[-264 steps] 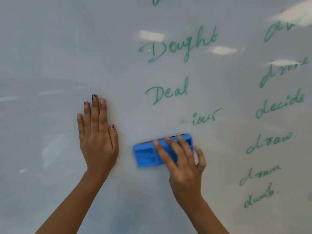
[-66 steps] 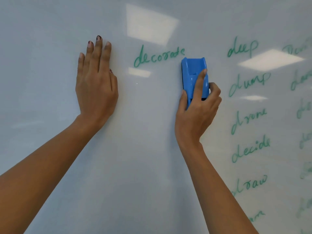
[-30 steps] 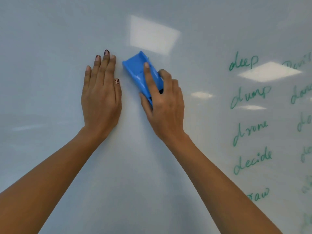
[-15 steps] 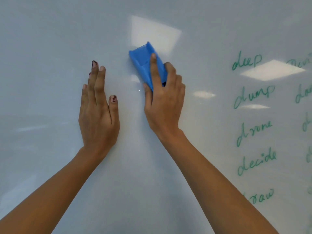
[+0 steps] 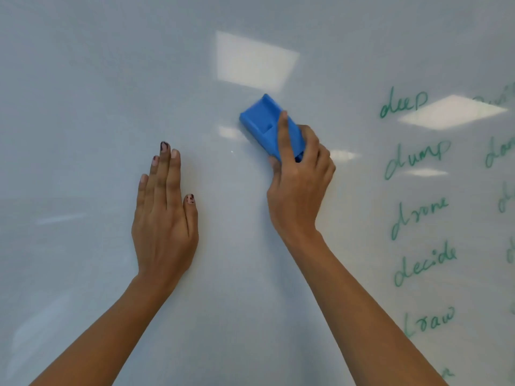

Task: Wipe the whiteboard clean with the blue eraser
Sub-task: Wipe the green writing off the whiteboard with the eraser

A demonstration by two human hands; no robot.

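The whiteboard (image 5: 83,107) fills the whole view. My right hand (image 5: 299,188) grips the blue eraser (image 5: 263,122) and holds it flat against the board, tilted up to the left, with the index finger lying along its back. My left hand (image 5: 164,218) rests flat on the board to the lower left, fingers straight and together. A column of green handwritten words (image 5: 418,213) runs down the right side: deep, dump, drone, decide, draw. More green writing (image 5: 501,154) is cut off at the right edge.
Ceiling lights reflect on the board as bright patches (image 5: 256,62) above the eraser and near the word deep. The board's left and middle parts carry no writing.
The word decorate and the earlier words Dought and Deal are gone. Over the last half second my right hand slid the eraser right and slightly down, away from my left hand.
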